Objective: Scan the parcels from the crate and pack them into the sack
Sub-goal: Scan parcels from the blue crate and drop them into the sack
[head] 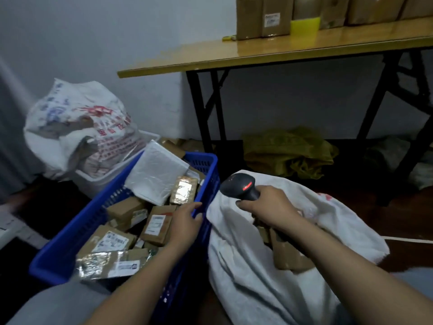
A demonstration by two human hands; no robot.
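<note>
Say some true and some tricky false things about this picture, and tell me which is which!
1. The crate is red. False: it is blue.
2. The right hand holds the scanner. True.
3. The sack is empty. False: brown parcels lie inside it.
4. A red light glows on the scanner. True.
5. Boxes stand on the table. True.
</note>
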